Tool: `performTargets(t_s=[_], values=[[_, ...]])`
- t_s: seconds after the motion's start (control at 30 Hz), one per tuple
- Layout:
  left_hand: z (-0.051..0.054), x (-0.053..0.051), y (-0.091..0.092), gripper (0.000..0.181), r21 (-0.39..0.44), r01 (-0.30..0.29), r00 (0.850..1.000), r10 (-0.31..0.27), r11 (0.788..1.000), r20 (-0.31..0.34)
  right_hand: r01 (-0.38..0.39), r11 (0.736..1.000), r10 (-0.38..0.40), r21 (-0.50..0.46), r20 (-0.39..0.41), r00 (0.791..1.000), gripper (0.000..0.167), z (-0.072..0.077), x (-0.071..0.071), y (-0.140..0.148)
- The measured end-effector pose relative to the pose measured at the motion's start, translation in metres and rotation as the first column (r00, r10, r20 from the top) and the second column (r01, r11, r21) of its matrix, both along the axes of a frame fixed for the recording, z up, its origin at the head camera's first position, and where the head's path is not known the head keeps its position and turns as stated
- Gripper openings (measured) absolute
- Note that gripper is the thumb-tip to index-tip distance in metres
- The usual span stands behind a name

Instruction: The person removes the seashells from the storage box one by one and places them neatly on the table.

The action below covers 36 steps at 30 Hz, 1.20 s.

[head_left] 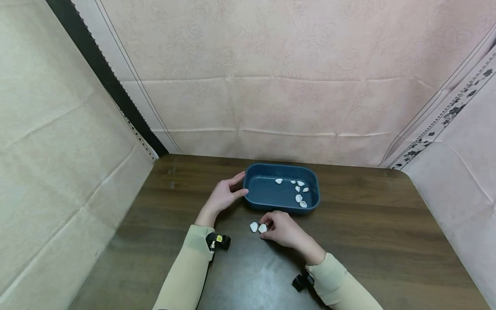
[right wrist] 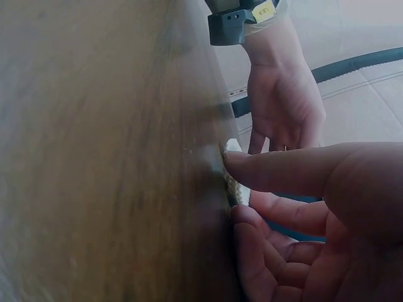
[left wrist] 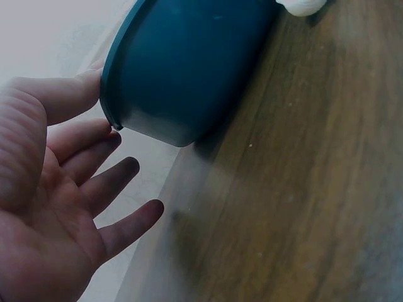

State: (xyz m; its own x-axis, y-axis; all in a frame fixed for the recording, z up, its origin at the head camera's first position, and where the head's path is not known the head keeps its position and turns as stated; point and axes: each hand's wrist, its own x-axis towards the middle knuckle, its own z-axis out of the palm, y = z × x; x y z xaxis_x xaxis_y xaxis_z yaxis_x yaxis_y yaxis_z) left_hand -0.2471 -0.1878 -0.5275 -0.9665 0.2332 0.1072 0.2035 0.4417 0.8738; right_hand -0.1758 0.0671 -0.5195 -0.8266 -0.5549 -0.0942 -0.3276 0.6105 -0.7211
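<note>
A blue rectangular tray stands on the table with several white shells in it. Straight, spread fingers of my left hand touch the tray's left end; in the left wrist view, the thumb and a fingertip meet the tray's rim. In front of the tray, my right hand pinches a white shell between thumb and fingers, low at the tabletop. Just left of it lies another white shell. The right wrist view shows the pinched shell partly covered by the thumb.
The brown wooden table meets pale cloth hangings behind and at both sides. Each wrist wears a small black camera, the left camera and the right camera.
</note>
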Motion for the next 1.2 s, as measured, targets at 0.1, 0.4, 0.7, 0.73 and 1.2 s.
performTargets(t_s=[0.1, 0.4, 0.7, 0.73, 1.2], values=[[0.001, 0.0, 0.0, 0.062, -0.001, 0.0, 1.0, 0.0, 1.0, 0.004, -0.001, 1.0, 0.001, 0.002, -0.001, 1.0, 0.025, -0.001, 0.0, 0.0], [0.002, 0.001, 0.0, 0.061, -0.009, -0.002, 1.0, 0.002, 1.0, 0.012, -0.02, 1.0, 0.02, 0.002, -0.026, 0.999, 0.029, 0.0, 0.0, 0.001], [0.002, 0.0, 0.0, 0.062, -0.009, 0.002, 1.0, -0.002, 1.0, 0.005, -0.014, 1.0, 0.014, 0.014, -0.01, 1.0, 0.032, 0.001, 0.0, 0.0], [0.002, 0.0, 0.0, 0.062, -0.009, 0.003, 1.0, -0.003, 1.0, 0.004, -0.013, 1.0, 0.013, 0.014, -0.006, 1.0, 0.032, 0.002, 0.0, 0.001], [0.003, 0.002, -0.001, 0.063, -0.009, -0.009, 1.0, 0.009, 1.0, 0.01, -0.061, 0.997, 0.061, -0.047, -0.01, 0.998, 0.038, -0.028, -0.015, 0.013]])
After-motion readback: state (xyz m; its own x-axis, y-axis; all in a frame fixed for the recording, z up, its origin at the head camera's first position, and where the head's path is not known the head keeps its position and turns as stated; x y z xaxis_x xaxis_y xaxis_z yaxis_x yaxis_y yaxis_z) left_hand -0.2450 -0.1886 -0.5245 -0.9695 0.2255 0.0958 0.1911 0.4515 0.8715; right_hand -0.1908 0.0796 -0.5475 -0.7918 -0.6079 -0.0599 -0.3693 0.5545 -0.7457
